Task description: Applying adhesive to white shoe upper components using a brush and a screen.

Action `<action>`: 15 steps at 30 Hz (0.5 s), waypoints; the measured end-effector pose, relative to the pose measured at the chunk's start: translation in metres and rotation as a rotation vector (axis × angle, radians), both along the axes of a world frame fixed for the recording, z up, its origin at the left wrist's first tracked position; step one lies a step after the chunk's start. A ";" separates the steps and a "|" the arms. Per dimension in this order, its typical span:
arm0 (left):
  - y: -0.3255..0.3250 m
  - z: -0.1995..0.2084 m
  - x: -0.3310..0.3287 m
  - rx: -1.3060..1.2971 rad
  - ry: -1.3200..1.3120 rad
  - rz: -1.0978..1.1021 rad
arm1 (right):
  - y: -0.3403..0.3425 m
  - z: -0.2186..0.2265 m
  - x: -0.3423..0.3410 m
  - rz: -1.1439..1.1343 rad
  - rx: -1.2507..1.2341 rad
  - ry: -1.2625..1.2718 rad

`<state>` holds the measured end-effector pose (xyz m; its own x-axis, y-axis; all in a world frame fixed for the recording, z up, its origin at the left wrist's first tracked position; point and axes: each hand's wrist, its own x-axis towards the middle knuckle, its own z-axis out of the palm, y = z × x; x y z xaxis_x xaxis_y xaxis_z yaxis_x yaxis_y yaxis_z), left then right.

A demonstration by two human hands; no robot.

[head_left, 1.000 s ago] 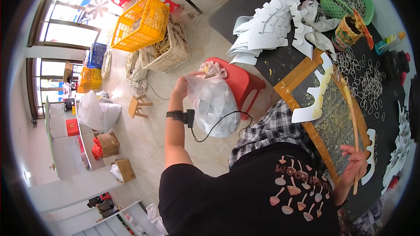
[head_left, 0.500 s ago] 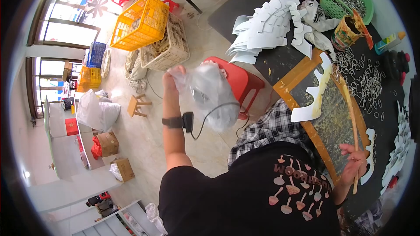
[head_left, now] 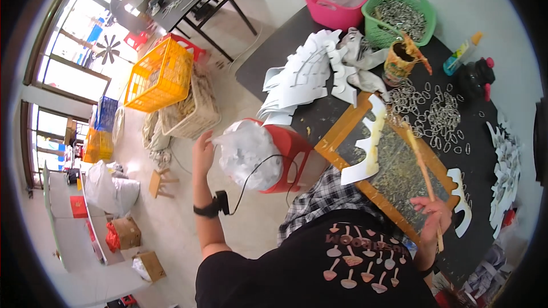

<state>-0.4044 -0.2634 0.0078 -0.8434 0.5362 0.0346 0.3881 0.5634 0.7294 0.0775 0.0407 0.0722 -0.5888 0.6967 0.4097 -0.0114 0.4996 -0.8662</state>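
Observation:
A clear plastic bag with pale contents sits on the red stool to my left. My left hand is just beside the bag's upper left edge, fingers apart, a black strap with a small device and cable on its wrist. Over the table's near right part, my right hand grips a long wooden stick. The stick's far end reaches over a tape-edged board smeared with dried glue. A white scalloped cutout with yellowish glue along its edge lies on that board's left side.
White cutouts are stacked at the table's far left. Metal rings lie scattered beyond the board, near a glue-stained can. Green and pink baskets stand at the back. Crates and a small wooden stool stand on the floor.
The plastic bag has gone from hanging in my left hand to resting on the red stool, and that hand has come away from it. My right hand keeps the stick. The view has shifted.

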 end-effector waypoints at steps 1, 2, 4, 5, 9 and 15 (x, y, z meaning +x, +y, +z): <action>0.009 0.020 0.017 -0.022 0.021 0.049 | 0.000 0.001 -0.002 -0.004 0.006 -0.007; 0.020 0.039 0.035 -0.033 0.029 0.097 | 0.000 0.001 -0.005 0.002 -0.035 0.034; 0.044 0.075 0.071 0.118 0.056 0.032 | 0.000 0.001 -0.007 0.005 -0.088 0.048; 0.056 0.089 0.092 0.260 0.055 -0.036 | 0.000 0.000 -0.008 -0.004 -0.091 0.050; 0.112 0.110 0.183 0.399 -0.056 -0.328 | 0.000 -0.009 -0.005 -0.052 -0.124 0.086; 0.191 0.061 0.245 0.080 0.257 -0.801 | 0.002 -0.015 0.022 -0.195 -0.106 0.233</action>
